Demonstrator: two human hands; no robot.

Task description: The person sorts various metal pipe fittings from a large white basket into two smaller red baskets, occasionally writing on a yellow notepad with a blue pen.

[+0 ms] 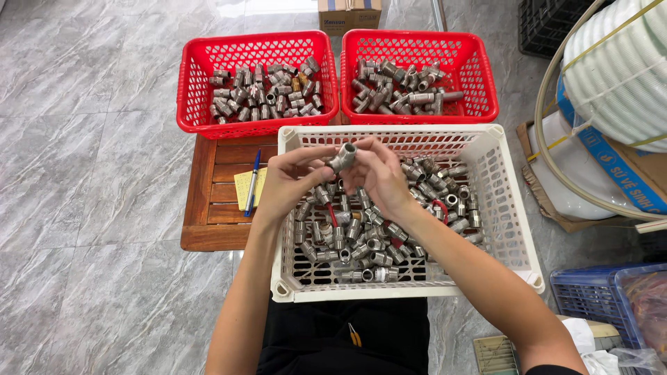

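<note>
Head view, looking down over a white slotted crate that sits close in front of the person, its near edge above the lap.

Both hands are raised over the far-left part of the crate. Left hand: grip closed, thumb and fingertips pinching a small metal pipe fitting. Right hand: grip also closed on the same fitting, fingers curled around its right side. The fitting is held between the two hands, clear of the heap below, its open end tilted up and to the far side.

Under the hands, the crate holds a loose heap of grey metal fittings, thickest at centre and toward the right wall. A few red pieces show among them; what they are cannot be told.

Far side: two red baskets side by side, touching the crate's far rim. The left red basket and the right red basket both hold similar metal fittings, lying loose.

Left of the crate, a low wooden surface carries a yellow note pad with a blue pen laid across it.

Right of the crate: a coil of white hose above a blue and white carton. Near right corner, a blue crate. A cardboard box stands beyond the baskets. The floor is grey marbled tile.
</note>
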